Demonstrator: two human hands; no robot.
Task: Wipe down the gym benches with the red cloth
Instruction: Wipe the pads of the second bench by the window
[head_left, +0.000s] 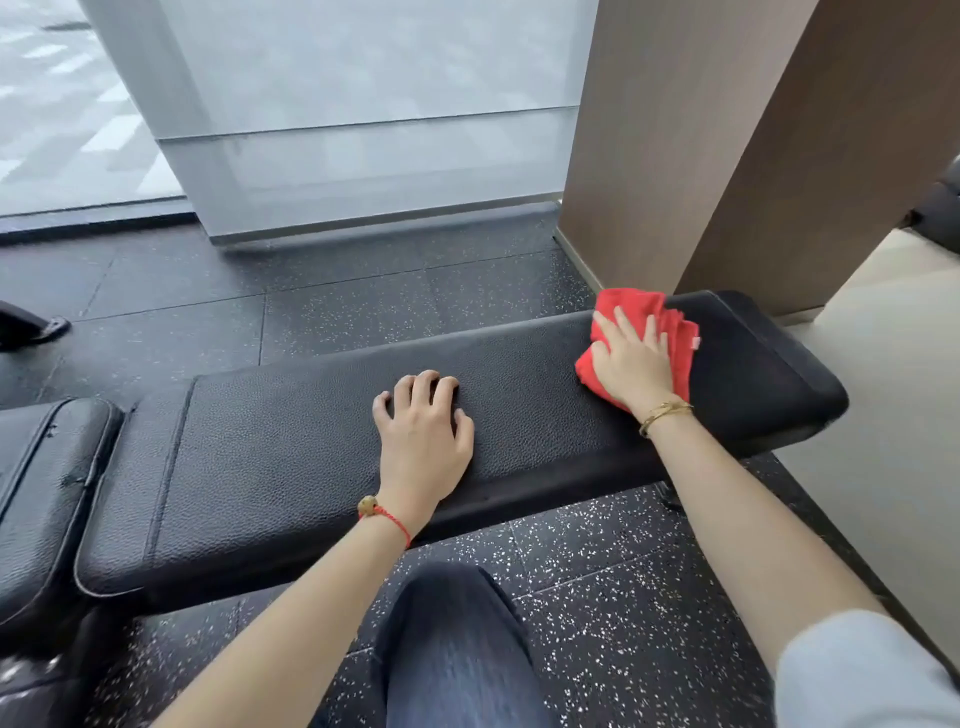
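Observation:
A long black padded gym bench runs across the view from lower left to upper right. The red cloth lies crumpled on the bench's right end. My right hand presses flat on the cloth with straight fingers. My left hand rests on the bench's middle, fingertips bent against the pad, holding nothing.
A second black pad adjoins the bench at the left. A brown pillar stands just behind the bench's right end. Frosted glass panels line the back. Speckled black rubber floor surrounds the bench; my knee is below it.

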